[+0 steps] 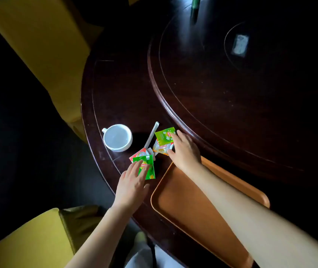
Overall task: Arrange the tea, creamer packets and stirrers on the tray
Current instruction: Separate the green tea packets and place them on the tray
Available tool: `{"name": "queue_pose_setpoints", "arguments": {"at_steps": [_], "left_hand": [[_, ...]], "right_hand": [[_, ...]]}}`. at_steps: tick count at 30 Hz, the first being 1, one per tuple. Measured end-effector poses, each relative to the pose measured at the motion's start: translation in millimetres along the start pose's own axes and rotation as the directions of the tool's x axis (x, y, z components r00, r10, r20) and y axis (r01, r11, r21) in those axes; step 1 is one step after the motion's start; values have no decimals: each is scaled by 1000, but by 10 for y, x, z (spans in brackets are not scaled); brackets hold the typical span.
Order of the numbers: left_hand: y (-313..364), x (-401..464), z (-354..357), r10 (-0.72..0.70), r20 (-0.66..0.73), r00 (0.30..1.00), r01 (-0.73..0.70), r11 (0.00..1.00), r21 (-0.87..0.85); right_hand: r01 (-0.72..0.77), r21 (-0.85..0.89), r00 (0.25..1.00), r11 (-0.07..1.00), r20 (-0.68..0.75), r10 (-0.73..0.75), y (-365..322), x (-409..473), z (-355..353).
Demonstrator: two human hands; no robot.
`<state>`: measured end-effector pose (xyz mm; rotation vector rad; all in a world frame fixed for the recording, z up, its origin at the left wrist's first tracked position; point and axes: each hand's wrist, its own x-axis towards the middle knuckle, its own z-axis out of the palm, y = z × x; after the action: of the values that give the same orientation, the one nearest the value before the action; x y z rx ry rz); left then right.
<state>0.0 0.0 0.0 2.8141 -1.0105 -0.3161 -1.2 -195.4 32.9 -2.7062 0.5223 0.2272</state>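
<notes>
An orange tray [183,206] lies at the table's near edge with nothing on it; my right forearm crosses over it. Left of it lie the packets. My left hand [133,182] rests flat, fingers spread, on a green tea packet [148,169] that overlaps a red and white packet [139,154]. My right hand [185,149] has its fingers and thumb on the edge of a lighter green tea packet [165,135] and a white and yellow creamer packet [162,148] beneath it. A white stirrer [151,134] lies slanted between the two piles.
A white cup [118,137] stands left of the packets. The dark round table [115,97] carries a raised turntable [231,89] at the back right. Yellow chairs [38,45] stand at the far left and near left [25,242].
</notes>
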Motion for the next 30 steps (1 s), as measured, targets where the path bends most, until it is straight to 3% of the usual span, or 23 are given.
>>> {"name": "queue_pose_setpoints", "arguments": {"at_steps": [6, 13, 18, 22, 26, 28, 30], "left_hand": [[-91, 101, 182, 25, 35, 999, -27, 998, 56], [-91, 171, 182, 58, -64, 996, -57, 998, 15], [-151, 106, 177, 80, -139, 987, -91, 993, -72], [-195, 16, 104, 59, -173, 983, -86, 984, -156], [-134, -42, -34, -87, -208, 974, 13, 943, -333], [-57, -55, -96, -47, -234, 971, -44, 929, -368], [48, -59, -93, 71, -230, 971, -153, 918, -366]], "right_hand": [[-62, -118, 996, 991, 62, 70, -98, 422, 117], [-83, -281, 993, 956, 54, 102, -207, 614, 238], [-64, -290, 997, 955, 21, 73, -201, 646, 198], [-25, -187, 991, 982, -131, 0, -79, 614, 126], [129, 214, 933, 968, -356, -46, 143, 346, 59], [261, 289, 869, 921, -486, -93, 277, 62, 64], [290, 275, 830, 917, -549, -98, 449, -310, 144]]}}
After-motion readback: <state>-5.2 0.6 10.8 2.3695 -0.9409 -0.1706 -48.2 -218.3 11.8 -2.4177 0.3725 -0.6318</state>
